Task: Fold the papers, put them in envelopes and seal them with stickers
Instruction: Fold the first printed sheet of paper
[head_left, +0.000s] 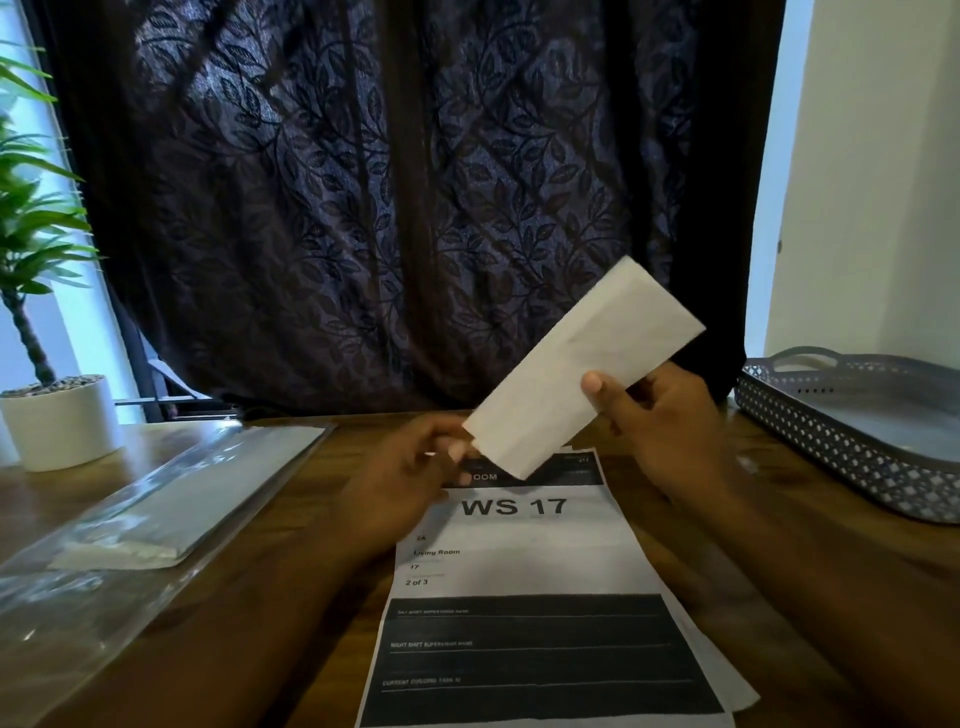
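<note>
A white envelope (582, 369) is held up tilted above the table, its upper end pointing to the far right. My right hand (660, 421) grips its lower long edge, thumb on the front face. My left hand (410, 467) pinches its lower left corner with the fingertips. Below the hands a printed sheet (524, 597) headed "WS 17" lies flat on the wooden table (270, 613), with more sheets under it showing at its right edge. A clear plastic sleeve (171, 509) holding more white envelopes lies at the left.
A grey perforated tray (852, 431) stands at the right of the table. A potted plant in a white pot (57, 421) sits at the far left. A dark leaf-patterned curtain hangs behind the table.
</note>
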